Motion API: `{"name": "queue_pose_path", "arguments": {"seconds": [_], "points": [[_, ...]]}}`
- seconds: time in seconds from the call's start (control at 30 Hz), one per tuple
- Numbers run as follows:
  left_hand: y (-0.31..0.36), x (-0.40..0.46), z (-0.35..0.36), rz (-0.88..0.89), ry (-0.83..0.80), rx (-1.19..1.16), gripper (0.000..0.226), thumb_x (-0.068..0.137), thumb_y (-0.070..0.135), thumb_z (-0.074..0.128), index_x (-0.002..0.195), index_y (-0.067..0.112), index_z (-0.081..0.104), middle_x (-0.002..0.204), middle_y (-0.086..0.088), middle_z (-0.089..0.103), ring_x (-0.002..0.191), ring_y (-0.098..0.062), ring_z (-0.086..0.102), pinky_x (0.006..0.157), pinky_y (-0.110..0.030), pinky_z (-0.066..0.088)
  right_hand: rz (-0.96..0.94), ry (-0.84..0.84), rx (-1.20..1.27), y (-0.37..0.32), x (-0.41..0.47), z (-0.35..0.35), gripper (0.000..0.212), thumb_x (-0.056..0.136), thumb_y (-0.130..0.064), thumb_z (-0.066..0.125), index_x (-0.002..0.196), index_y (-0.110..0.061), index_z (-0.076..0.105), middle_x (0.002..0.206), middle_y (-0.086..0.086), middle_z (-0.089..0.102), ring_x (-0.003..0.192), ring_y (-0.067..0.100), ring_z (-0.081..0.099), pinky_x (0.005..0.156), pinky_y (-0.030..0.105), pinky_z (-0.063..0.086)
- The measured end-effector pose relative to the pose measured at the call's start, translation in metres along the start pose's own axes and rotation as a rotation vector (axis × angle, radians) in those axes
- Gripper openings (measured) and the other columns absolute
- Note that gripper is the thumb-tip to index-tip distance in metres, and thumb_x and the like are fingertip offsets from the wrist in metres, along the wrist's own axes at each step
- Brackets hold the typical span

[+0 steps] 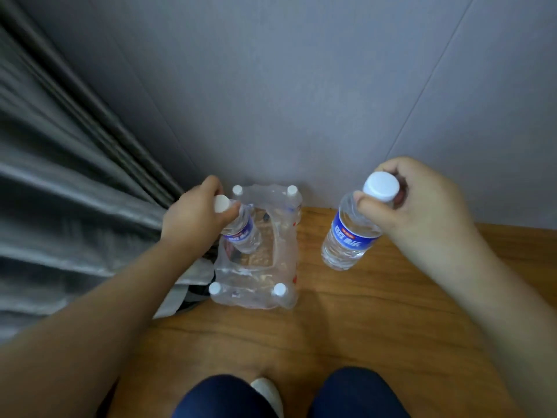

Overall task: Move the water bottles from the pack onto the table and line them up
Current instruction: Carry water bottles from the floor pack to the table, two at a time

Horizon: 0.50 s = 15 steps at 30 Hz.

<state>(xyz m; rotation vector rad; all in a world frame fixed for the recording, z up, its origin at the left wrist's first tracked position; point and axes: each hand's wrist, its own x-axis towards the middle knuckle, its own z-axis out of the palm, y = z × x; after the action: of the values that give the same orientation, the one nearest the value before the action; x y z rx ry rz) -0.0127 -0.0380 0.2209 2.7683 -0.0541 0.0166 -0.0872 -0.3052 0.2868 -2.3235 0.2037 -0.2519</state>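
A torn clear plastic pack point(280, 260) stands on the wooden floor against the wall, with white bottle caps showing at its corners, such as one at the front right point(279, 289). My left hand point(196, 215) grips the neck of a blue-labelled water bottle point(242, 235), tilted over the pack's open middle. My right hand point(422, 206) holds a second water bottle point(349, 236) by its white cap, lifted to the right of the pack above the floor.
A grey curtain point(66, 191) hangs at the left, its hem reaching the pack. A grey wall point(301, 86) rises behind. The wooden floor point(361, 312) stretches right and toward me. My knees in dark trousers point(355, 393) and a light shoe point(268, 393) are at the bottom edge.
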Motion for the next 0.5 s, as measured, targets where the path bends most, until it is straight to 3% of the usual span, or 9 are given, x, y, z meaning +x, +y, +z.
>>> {"name": "queue_pose_path", "arguments": {"seconds": [0.33, 0.5], "points": [[0.069, -0.139, -0.300, -0.191, 0.099, -0.103, 0.029, 0.082, 0.044, 0.065, 0.083, 0.022, 0.046, 0.073, 0.001, 0.057, 0.070, -0.022, 0.054, 0.056, -0.032, 0.039, -0.190, -0.154, -0.017, -0.219, -0.034, -0.166, 0.020, 0.069, -0.030, 0.072, 0.081, -0.021, 0.059, 0.073, -0.007, 0.062, 0.066, 0.006, 0.056, 0.058, 0.020, 0.043], [0.071, -0.233, -0.415, -0.320, 0.212, -0.087, 0.028, 0.081, 0.046, 0.064, 0.082, 0.025, 0.046, 0.069, 0.007, 0.053, 0.064, -0.014, 0.050, 0.054, -0.030, 0.036, -0.367, -0.296, -0.007, -0.321, -0.064, -0.200, 0.021, 0.067, -0.032, 0.074, 0.080, -0.023, 0.060, 0.073, -0.011, 0.063, 0.071, -0.008, 0.054, 0.057, 0.004, 0.038]]}}
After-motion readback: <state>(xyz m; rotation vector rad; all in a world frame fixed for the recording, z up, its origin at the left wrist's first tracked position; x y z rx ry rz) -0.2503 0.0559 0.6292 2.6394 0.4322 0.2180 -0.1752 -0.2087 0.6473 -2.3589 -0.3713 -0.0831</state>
